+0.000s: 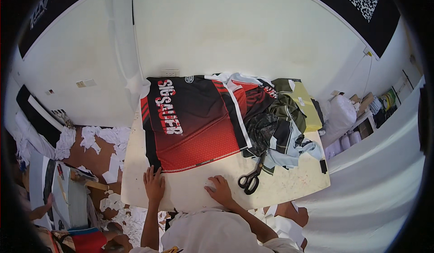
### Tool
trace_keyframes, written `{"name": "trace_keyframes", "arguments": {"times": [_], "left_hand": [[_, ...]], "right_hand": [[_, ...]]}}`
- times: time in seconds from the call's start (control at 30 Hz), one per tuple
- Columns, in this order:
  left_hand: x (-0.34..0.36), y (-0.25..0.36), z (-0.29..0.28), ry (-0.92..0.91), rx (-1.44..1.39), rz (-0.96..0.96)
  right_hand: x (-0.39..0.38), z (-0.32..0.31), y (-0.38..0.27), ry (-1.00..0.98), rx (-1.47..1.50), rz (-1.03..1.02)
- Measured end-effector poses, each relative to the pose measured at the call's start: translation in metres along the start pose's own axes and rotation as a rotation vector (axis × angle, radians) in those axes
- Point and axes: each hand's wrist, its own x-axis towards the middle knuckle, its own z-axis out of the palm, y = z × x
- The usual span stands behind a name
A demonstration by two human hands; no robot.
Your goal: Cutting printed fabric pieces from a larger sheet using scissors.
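A red and black printed jersey point(194, 117) lies spread over the table point(190, 189), with white lettering along its left part. My left hand point(154, 184) rests at its near left corner, the stretched fingertips touching the black edge. On the bare tabletop to the right lies my right hand point(220, 191), fingers apart and slightly bent, holding nothing. Black-handled scissors point(251, 179) sit to the right of that hand, their blades partly under crumpled cloth. This heap of camouflage and pale blue fabric point(275, 135) covers the table's right side.
A yellow board or packet point(307, 106) lies at the far right of the table. White fabric scraps point(115, 137) litter the brown floor. At the lower left, another person's hand point(47, 203) touches a grey-white work surface. A white curtain point(361, 189) hangs at right.
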Motion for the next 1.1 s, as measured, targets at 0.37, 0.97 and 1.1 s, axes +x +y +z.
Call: {"name": "trace_keyframes", "arguments": {"times": [0.37, 0.97, 1.1], "left_hand": [[-0.004, 0.003, -0.005, 0.105, -0.064, -0.158], [-0.102, 0.057, -0.020, -0.077, -0.310, 0.053], [-0.108, 0.057, -0.019, -0.076, -0.273, 0.092]], "right_hand": [[0.071, -0.019, 0.055, 0.181, -0.048, -0.087], [-0.018, -0.103, 0.091, 0.135, -0.630, 0.179], [-0.049, -0.092, 0.069, 0.272, -0.484, 0.255]]}}
